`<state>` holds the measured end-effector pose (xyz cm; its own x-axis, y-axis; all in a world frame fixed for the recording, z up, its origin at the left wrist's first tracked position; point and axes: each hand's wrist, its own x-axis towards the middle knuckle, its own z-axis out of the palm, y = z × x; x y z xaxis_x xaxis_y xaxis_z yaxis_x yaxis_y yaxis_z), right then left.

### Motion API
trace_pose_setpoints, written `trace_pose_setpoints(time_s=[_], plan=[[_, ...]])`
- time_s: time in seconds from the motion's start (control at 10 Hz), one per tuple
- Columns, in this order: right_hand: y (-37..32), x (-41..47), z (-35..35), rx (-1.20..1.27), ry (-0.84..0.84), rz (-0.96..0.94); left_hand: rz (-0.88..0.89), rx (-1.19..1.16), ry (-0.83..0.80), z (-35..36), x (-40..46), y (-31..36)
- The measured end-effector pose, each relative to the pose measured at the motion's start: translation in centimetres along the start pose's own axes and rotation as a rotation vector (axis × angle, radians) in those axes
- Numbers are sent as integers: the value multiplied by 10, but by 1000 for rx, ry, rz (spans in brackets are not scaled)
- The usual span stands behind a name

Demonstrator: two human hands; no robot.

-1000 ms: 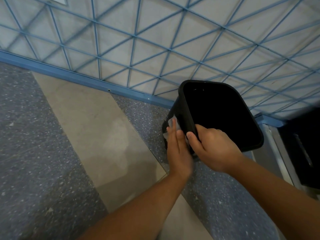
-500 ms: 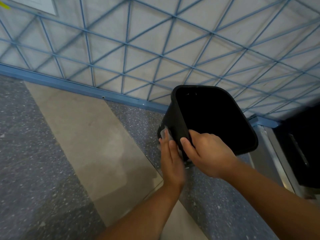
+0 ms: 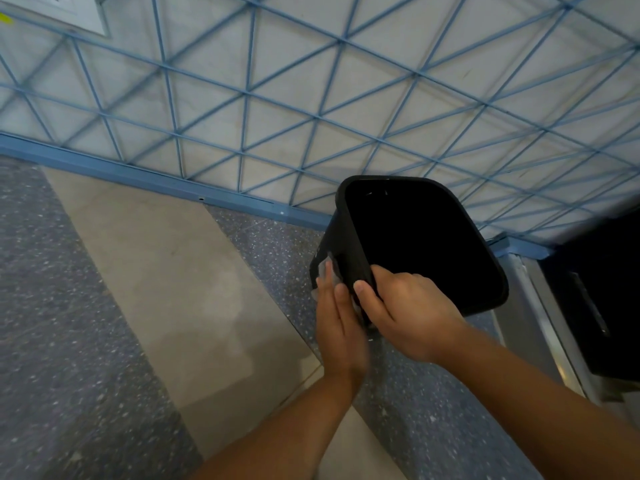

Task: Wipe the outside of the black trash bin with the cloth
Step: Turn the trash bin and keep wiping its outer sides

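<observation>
While the black trash bin sits right of centre in the frame, tipped so that its dark mouth faces up toward the viewer, the person works on it with both hands — and the tilt looks deliberate, since it turns the left-hand side wall outward where a palm can reach it. Low on the bin's near corner, the right hand is clamped on the rim, thumb on the outside edge and the fingers curled over into the opening; I'd say it is there as an anchor, keeping the bin from sliding or rocking under the rubbing. Just left of it, almost touching, the left hand lies with its fingers straight and together, pressed flat against the outer side wall. Under those fingers is the cloth, a pale scrap that shows only above and beside the fingertips — a flat palm spreads the pressure over more of it than a pinch would. Its edges are blurred, so how it is folded I cannot tell. Behind the bin, filling the upper part of the frame, runs a pale wall crossed by a blue lattice, with a blue baseboard at its foot. Lower left, the speckled floor is crossed by a tan stripe. Only this one side looks to be getting attention now; the other sides are out of sight.
</observation>
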<state>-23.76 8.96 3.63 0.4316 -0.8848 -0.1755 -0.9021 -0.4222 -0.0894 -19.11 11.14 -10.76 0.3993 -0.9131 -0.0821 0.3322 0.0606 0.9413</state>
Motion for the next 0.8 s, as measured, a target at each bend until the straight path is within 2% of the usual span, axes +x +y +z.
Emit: trace_pose_setpoints(time_s=[0.1, 0.2, 0.3, 0.4, 0.5, 0.6, 0.7, 0.8], plan=[[0, 1, 0, 15, 15, 2, -13, 11, 79, 10, 4, 13], [1, 1, 0, 27, 16, -4, 84, -12, 43, 13, -6, 12], [0, 0, 0, 10, 16, 2, 4, 14, 48, 5, 4, 3], [1, 2, 2, 26, 40, 1, 51, 128, 93, 14, -9, 25], [-1, 0, 1, 23, 28, 8, 37, 34, 24, 9, -10, 15], [-1, 2, 1, 6, 38, 22, -53, 35, 93, 6, 12, 7], [0, 2, 2, 22, 44, 17, 14, 161, 90, 14, -1, 17], [-1, 1, 1, 10, 36, 24, 7, 60, 28, 8, -4, 6]])
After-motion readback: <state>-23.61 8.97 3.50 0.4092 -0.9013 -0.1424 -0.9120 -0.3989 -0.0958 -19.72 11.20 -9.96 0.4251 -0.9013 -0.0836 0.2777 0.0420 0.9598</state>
